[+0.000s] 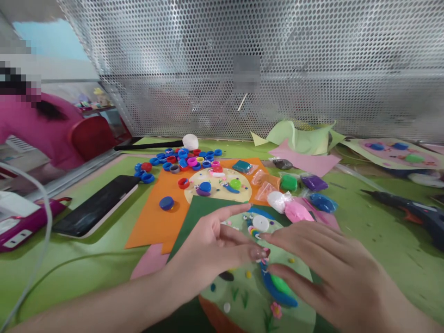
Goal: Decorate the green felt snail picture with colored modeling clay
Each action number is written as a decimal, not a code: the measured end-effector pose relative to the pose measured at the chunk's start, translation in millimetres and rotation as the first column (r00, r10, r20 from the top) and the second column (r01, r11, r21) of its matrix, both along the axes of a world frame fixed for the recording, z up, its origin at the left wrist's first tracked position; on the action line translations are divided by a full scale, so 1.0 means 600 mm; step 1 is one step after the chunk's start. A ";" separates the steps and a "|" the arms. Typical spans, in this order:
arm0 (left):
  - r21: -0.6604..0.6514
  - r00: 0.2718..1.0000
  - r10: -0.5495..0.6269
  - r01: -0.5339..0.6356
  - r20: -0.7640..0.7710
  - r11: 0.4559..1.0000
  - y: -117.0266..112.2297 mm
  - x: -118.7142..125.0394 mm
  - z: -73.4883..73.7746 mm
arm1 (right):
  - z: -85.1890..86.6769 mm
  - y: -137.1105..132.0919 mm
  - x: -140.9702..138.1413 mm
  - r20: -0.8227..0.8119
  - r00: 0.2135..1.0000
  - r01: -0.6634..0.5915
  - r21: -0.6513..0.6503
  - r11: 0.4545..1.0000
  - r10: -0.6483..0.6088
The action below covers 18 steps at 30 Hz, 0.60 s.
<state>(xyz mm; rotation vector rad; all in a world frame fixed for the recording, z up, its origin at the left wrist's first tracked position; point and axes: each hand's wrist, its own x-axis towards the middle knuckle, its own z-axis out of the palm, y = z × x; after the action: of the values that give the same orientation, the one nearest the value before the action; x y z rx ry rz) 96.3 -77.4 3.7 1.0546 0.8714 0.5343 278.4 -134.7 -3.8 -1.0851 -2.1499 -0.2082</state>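
Observation:
My left hand [215, 245] hovers with fingers spread over a pale green clay disc [249, 291] decorated with small clay shapes, on dark green paper [197, 208]. My right hand [322, 273] lies flat, fingers stretched out, over the same disc beside a blue and green clay piece [279, 289]. Neither hand holds anything. A white clay circle [261, 223] sits just beyond the fingertips.
Orange paper [152, 217] carries a yellow clay disc [218, 185] and several plastic bottle caps [180, 162]. Wrapped clay lumps [294, 203] lie to the right, a glue gun [412, 212] at far right, a phone [97, 206] at left. A perforated metal screen [243, 64] stands behind. A person in pink [38, 129] sits at left.

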 end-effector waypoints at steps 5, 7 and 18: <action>0.038 0.995 0.005 -0.001 -0.097 0.999 0.001 0.001 0.005 | 0.001 0.003 0.002 -0.123 0.992 -0.020 -0.098 0.995 0.008; 0.039 0.994 0.009 -0.005 -0.112 0.999 0.000 0.002 0.006 | -0.001 0.003 0.004 -0.119 0.993 -0.024 -0.109 0.994 0.011; -0.012 0.999 -0.030 0.030 0.021 0.999 0.001 0.002 -0.009 | -0.010 0.001 0.006 -0.016 0.999 -0.047 -0.023 0.999 0.046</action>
<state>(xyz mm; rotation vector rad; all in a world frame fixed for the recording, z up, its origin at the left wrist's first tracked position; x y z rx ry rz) 97.4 -77.1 -1.4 1.0478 0.8380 0.5139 281.9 -134.0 -10.0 -1.0453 -2.1665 -0.1529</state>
